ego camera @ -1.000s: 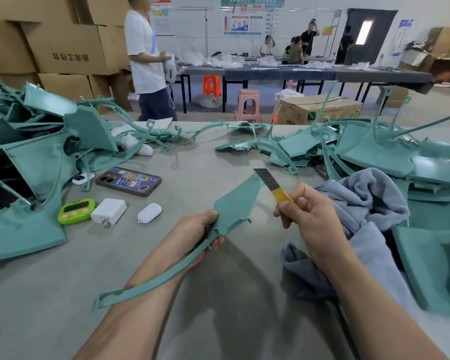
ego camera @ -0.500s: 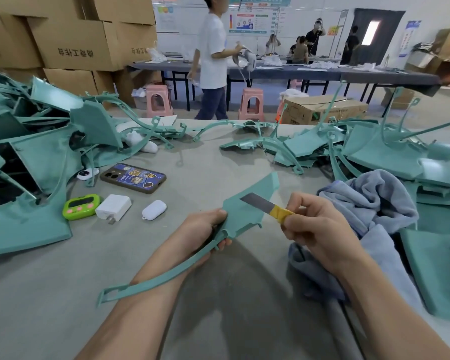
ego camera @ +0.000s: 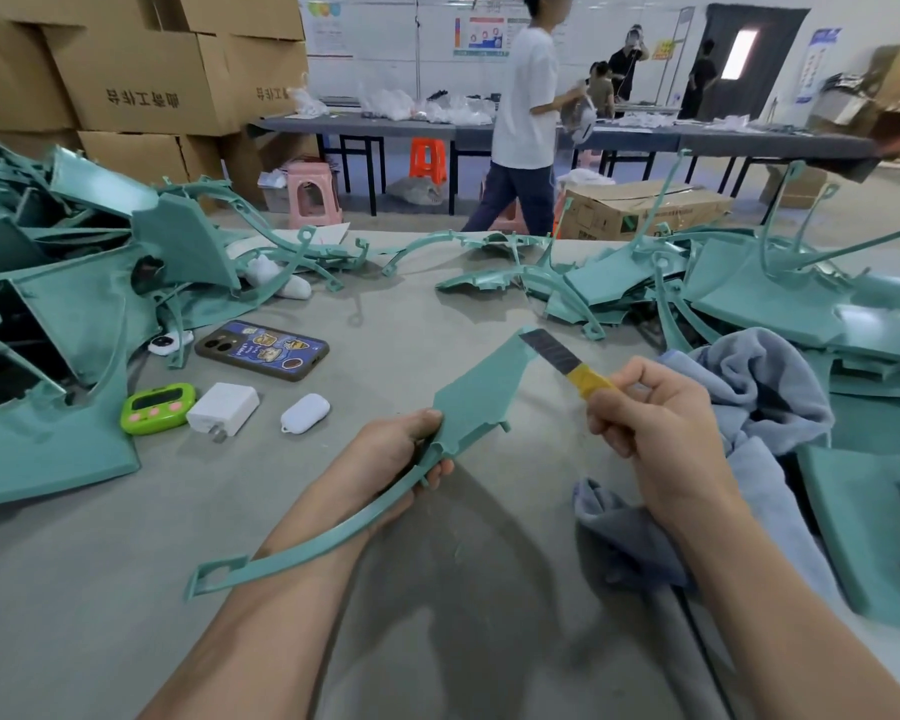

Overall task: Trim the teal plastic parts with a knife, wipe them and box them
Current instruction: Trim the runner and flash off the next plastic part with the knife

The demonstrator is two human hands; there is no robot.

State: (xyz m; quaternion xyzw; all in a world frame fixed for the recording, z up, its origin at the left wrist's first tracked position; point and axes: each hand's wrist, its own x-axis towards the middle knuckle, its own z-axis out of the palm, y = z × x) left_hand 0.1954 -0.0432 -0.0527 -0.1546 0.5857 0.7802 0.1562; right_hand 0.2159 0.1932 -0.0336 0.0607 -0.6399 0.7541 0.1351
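Note:
My left hand point(ego camera: 396, 459) grips a teal plastic part point(ego camera: 481, 397) where its flat panel meets a long curved strip that runs down over my forearm. My right hand point(ego camera: 650, 428) holds a knife point(ego camera: 567, 363) with a yellow collar and a dark blade. The blade's tip lies against the upper right corner of the panel. A blue-grey cloth point(ego camera: 749, 402) is bunched on the table under and behind my right hand. Piles of teal parts lie at the left point(ego camera: 74, 304) and at the right point(ego camera: 749, 293).
A phone point(ego camera: 262, 350), a green timer point(ego camera: 158, 407), a white charger point(ego camera: 223, 415) and a white earbud case point(ego camera: 306, 413) lie on the grey table point(ego camera: 437, 589) left of my hands. Cardboard boxes point(ego camera: 141, 80) are stacked at the back left. A person point(ego camera: 523, 122) walks behind the table.
The knife blade has moved from the middle of the panel up to its top right corner. The person in the background has walked to the right.

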